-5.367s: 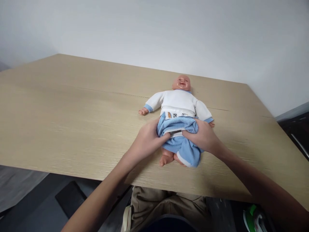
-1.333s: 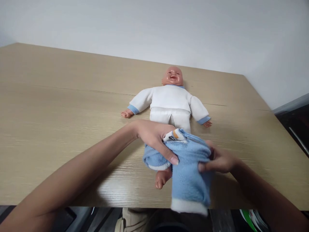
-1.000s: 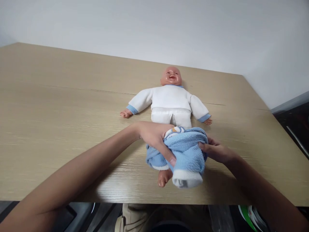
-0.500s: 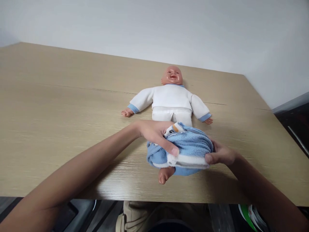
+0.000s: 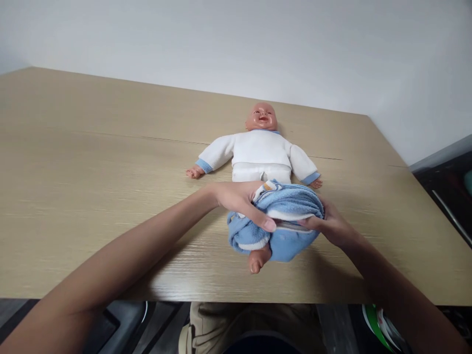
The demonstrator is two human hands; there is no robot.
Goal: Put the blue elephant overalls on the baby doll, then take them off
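Two hands holding blue trousers at a doll's legs

The fingers (image 5: 270, 224) of the left hand (image 5: 241, 199) are gripping the bunched blue trousers (image 5: 289, 196), the thumb pressing on the front beside a white-edged opening. The right hand (image 5: 334, 223) is pinching the opposite side, its thumb reaching to the same opening; its other fingers are largely hiding behind the cloth. The left wrist is bending, with the back of the hand facing up and the left forearm (image 5: 147, 246) slanting in from the lower left corner. The right forearm (image 5: 391, 280) is rising from the lower right.

The trousers are covering the lower legs of the doll (image 5: 261, 147), one bare foot (image 5: 258, 259) protruding from a white-trimmed cuff. The doll is lying face up, its head toward the far edge and its arms spreading outward in white sleeves with blue cuffs.

The pale wood-grain table (image 5: 110, 196) is carrying the doll, a thin seam running across its surface. A plain, light wall (image 5: 236, 44) is standing behind. Tan clothing (image 5: 217, 327) is showing below the near edge, while a green-and-white object (image 5: 376, 327) is lying at lower right, partly hidden.
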